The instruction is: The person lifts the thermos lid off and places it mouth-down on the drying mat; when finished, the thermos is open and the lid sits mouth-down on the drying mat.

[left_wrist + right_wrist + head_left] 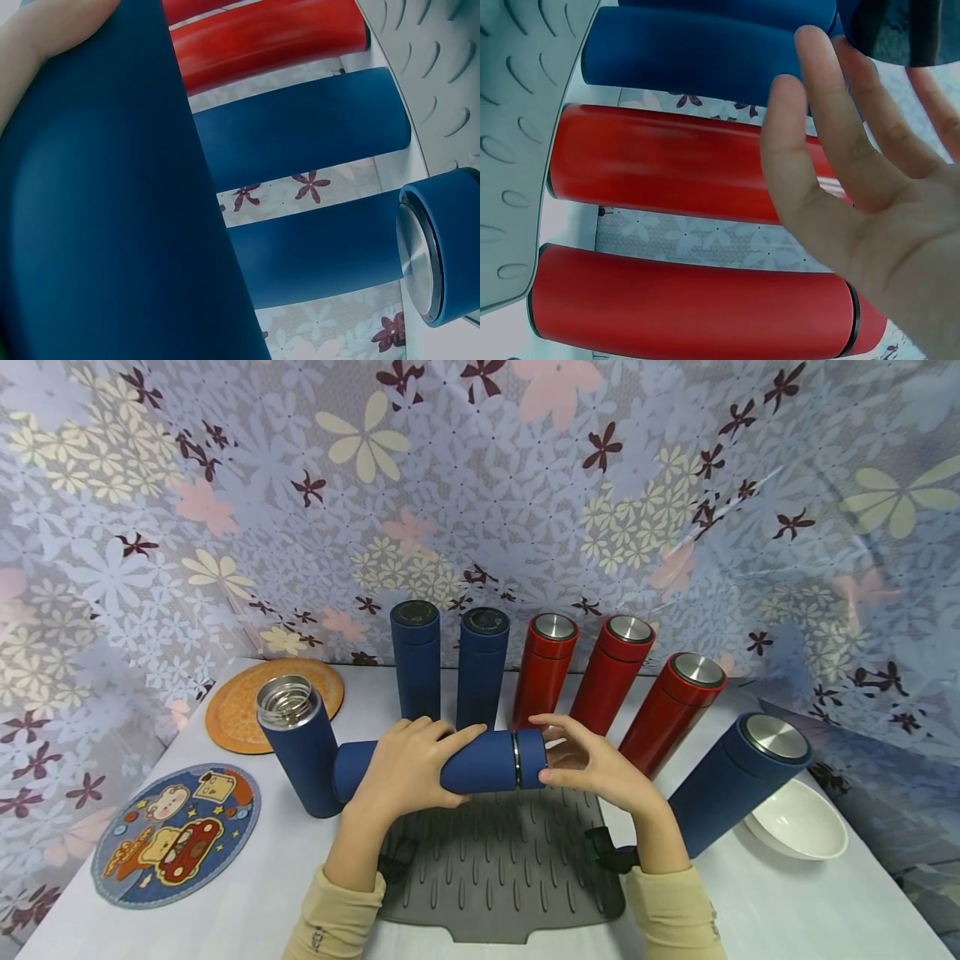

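Observation:
My left hand (pixel 408 768) grips a blue thermos (pixel 480 764) that lies sideways above the grey ridged mat (pixel 487 877). A shiny ring marks the joint of its lid (pixel 531 758), which points right. Around the lid end is my right hand (pixel 592 764), fingers loosely bent and thumb at the edge. In the right wrist view that hand's fingers (pixel 821 97) are spread beside the lid's dark, glossy end (pixel 907 30). The thermos body fills the left of the left wrist view. Just left of it stands an uncapped blue thermos (pixel 300 752), its steel mouth showing.
Behind stand two blue thermoses (pixel 416 660) and three red ones (pixel 546 668). At right are a silver-topped blue thermos (pixel 738 781) and a white bowl (pixel 798 818). An orange round mat (pixel 232 710) and a cartoon mat (pixel 176 835) lie left. A silver-topped blue cylinder (pixel 450 247) shows in the left wrist view.

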The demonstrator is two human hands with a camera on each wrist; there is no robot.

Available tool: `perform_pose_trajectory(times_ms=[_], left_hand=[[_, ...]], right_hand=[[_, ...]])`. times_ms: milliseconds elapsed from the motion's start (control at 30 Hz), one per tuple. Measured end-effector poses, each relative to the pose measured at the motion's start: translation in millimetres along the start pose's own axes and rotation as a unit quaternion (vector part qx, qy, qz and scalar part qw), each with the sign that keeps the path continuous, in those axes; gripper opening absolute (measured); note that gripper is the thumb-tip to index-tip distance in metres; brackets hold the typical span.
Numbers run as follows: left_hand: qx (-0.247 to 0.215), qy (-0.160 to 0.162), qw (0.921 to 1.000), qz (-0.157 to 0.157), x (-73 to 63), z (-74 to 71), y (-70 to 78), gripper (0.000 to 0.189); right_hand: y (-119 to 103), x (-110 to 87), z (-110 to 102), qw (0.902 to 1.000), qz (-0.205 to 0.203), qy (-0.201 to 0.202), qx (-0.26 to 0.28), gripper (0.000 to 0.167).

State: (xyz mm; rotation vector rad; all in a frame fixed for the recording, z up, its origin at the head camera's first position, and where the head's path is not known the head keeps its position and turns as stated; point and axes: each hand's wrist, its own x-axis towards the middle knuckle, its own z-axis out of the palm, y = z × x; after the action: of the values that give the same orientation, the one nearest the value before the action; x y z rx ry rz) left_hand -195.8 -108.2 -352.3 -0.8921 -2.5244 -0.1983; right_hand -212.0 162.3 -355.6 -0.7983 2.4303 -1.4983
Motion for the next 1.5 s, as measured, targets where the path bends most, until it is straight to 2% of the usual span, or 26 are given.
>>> perform_pose_trajectory(times_ms=[100, 200, 267, 433, 533, 667, 800, 933, 1067, 1200, 1300, 1433, 1500], left_hand=[[0.002, -0.002, 1.0000, 0.000, 0.2, -0.2, -0.2, 0.083], [-0.001, -0.006, 1.0000, -0.003, 0.6, -0.1, -0.1, 0.082], [-0.003, -0.008, 1.0000, -0.004, 0.8, -0.1, 0.0, 0.082], [-0.001, -0.009, 1.0000, 0.001, 1.0, 0.0, 1.0, 0.082], [0.003, -0.007, 1.0000, 0.005, 1.0, -0.4, 2.3, 0.083], [0.005, -0.010, 0.9999, 0.006, 1.1, -0.6, 3.1, 0.084], [0.005, -0.013, 0.9999, 0.007, 1.0, 0.1, 2.7, 0.084], [0.009, -0.016, 0.9998, 0.007, 1.1, 0.1, 2.8, 0.085], [0.010, -0.020, 0.9997, 0.004, 1.1, 0.7, 3.0, 0.085], [0.008, -0.020, 0.9998, 0.003, 0.9, 1.8, 3.1, 0.085], [0.005, -0.017, 0.9998, 0.004, 0.9, 1.8, 3.1, 0.085], [0.005, -0.015, 0.9999, 0.004, 1.3, 1.2, 3.2, 0.085], [0.006, -0.014, 0.9999, 0.004, 1.3, 1.1, 3.5, 0.085]], right_hand=[[1.4, -0.1, -1.3, 0.9998, -0.018, 0.000, -0.011, 0.074], [1.9, -0.1, -1.8, 0.9997, -0.019, -0.004, -0.015, 0.078], [1.2, -0.3, -1.9, 0.9999, -0.004, -0.010, -0.006, 0.072], [-3.0, -0.6, 0.3, 0.9975, 0.069, -0.014, 0.006, 0.045], [-5.1, 0.6, 2.2, 0.9948, 0.101, -0.013, 0.009, 0.045], [-6.5, 1.5, 1.5, 0.9924, 0.119, -0.020, 0.024, 0.052], [-3.9, 0.9, -0.4, 0.9939, 0.100, -0.028, 0.038, 0.055], [-0.9, -0.3, -1.3, 0.9968, 0.060, -0.033, 0.042, 0.055], [-0.2, -0.6, -1.5, 0.9986, 0.029, -0.032, 0.029, 0.064], [0.2, -0.8, -1.0, 0.9988, 0.023, -0.036, 0.024, 0.073], [-0.2, -0.5, -0.4, 0.9976, 0.041, -0.040, 0.040, 0.071], [-3.1, 1.8, 2.7, 0.9947, 0.091, -0.023, 0.042, 0.055], [-5.2, 3.4, 4.7, 0.9917, 0.119, -0.017, 0.045, 0.057]])
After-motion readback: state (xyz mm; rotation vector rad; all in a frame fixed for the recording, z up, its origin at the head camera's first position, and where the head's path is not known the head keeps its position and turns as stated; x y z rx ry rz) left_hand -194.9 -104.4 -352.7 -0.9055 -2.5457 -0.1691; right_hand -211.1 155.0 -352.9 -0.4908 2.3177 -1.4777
